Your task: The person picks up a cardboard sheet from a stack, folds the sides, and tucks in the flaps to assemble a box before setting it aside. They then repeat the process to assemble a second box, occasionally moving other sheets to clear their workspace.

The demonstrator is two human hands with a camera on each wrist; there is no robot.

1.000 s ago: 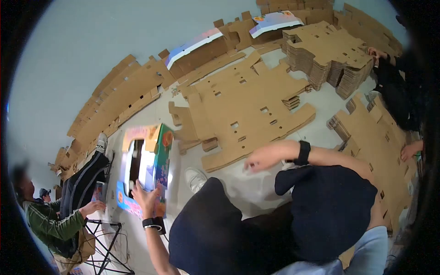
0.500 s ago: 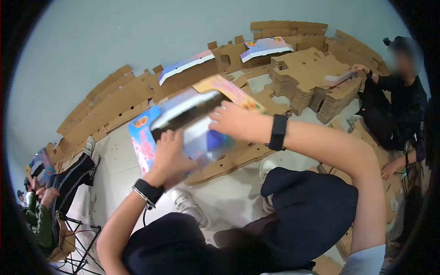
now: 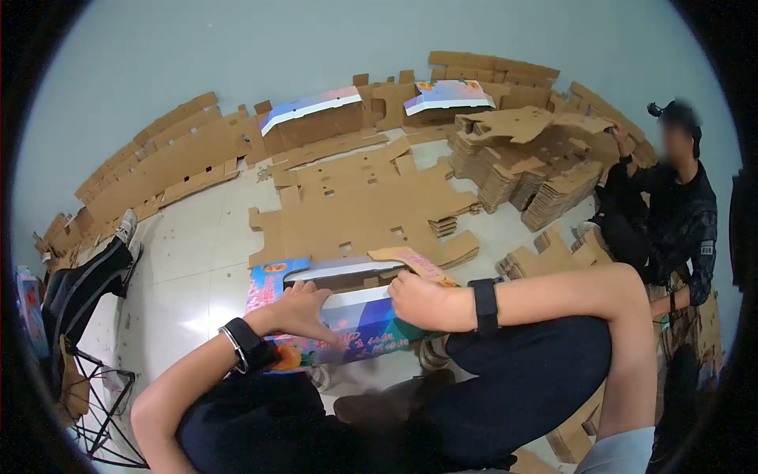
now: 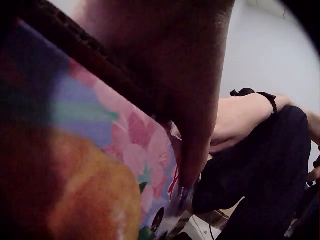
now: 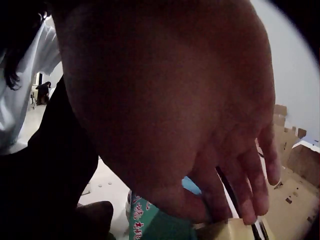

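Observation:
A printed cardboard box (image 3: 367, 320), blue, pink and green with a long slot on top, lies in front of the knees. My left hand (image 3: 294, 310) grips its near top edge left of centre, thumb down the front panel and fingers at the slot. At the slot's right end my right hand (image 3: 430, 303) holds the same edge with bent fingers, beside a tan flap (image 3: 407, 257). In the left wrist view the thumb lies along the flowered panel (image 4: 140, 140). The right wrist view has the fingers over the rim, the thumb by the green side (image 5: 152, 220).
Flat cardboard sheets (image 3: 355, 205) lie on the floor ahead, with a tall stack (image 3: 505, 170) beyond at the right. Cardboard pieces (image 3: 189, 162) lean along the wall. A seated person (image 3: 679, 189) is at the right; another person's legs (image 3: 91, 268) and a folding stool (image 3: 103, 395) are left.
The box has come from the left to in front of my knees and turned level. My right hand has joined my left on it. At the right, the person has lifted a sheet on the stack.

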